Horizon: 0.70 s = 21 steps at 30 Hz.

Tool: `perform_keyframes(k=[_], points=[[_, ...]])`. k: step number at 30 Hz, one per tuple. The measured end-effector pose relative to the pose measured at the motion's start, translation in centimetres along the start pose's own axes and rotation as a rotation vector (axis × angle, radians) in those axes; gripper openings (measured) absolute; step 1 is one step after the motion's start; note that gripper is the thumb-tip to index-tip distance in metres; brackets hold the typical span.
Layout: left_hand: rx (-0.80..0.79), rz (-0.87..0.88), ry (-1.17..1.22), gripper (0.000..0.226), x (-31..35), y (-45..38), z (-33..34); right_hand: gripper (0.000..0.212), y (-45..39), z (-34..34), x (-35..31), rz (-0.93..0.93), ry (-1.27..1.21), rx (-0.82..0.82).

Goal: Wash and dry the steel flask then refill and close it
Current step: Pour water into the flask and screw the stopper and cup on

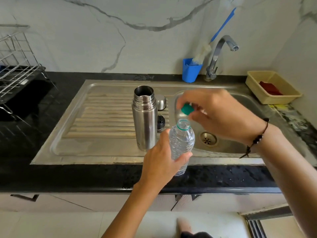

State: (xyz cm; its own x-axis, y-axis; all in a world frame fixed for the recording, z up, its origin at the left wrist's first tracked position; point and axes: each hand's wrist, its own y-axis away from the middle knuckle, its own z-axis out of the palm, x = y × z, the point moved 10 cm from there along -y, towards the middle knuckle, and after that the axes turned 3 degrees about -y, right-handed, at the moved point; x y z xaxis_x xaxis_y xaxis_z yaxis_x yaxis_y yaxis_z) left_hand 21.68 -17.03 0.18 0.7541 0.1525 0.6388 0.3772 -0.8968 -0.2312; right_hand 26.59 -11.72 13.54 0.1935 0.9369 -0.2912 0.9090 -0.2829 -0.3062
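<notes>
The steel flask [145, 117] stands upright and uncapped on the sink's ribbed drainboard [103, 117]. Behind it to the right lie its steel cup lid [161, 101] and, closer, its black stopper [160, 122]. My left hand [163, 162] grips a clear plastic water bottle [182, 143] around its middle, holding it upright over the sink's front edge, just right of the flask. The bottle's mouth is uncovered. My right hand [221, 115] pinches the bottle's green cap [187, 109] a little above the mouth.
The sink basin with its drain [208, 139] lies under my right hand. At the back stand a tap [221, 54] and a blue cup [191, 70] holding a bottle brush. A beige basket [272, 86] sits at the right, a wire dish rack [18, 66] at the left.
</notes>
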Motion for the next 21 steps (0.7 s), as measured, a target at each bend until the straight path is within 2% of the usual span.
perform_keyframes(k=[2,3,5,7,11,16,21], points=[[0.009,-0.014,0.001,0.076,0.0,0.1,-0.1,0.030,-0.1,0.4,3.3,0.140,-0.045,0.073],[0.018,-0.019,-0.001,0.076,0.1,0.3,-0.2,0.030,0.0,1.9,5.0,0.212,-0.033,0.043],[0.031,-0.031,0.001,0.076,0.0,0.3,-0.3,0.021,0.5,6.0,7.8,0.303,-0.006,-0.073],[0.052,-0.063,0.011,0.075,-0.3,0.6,-0.4,0.011,1.3,10.8,8.7,0.293,0.056,-0.225],[0.056,-0.102,0.054,0.076,-0.8,0.7,-0.5,0.022,3.1,16.8,9.6,0.316,0.126,-0.438],[0.054,-0.110,0.052,0.076,-0.5,0.8,-0.5,0.023,3.8,18.3,10.3,0.350,0.045,-0.448],[0.068,-0.094,0.008,0.075,0.0,0.8,-0.4,0.011,4.1,19.0,10.1,0.376,-0.083,-0.454]])
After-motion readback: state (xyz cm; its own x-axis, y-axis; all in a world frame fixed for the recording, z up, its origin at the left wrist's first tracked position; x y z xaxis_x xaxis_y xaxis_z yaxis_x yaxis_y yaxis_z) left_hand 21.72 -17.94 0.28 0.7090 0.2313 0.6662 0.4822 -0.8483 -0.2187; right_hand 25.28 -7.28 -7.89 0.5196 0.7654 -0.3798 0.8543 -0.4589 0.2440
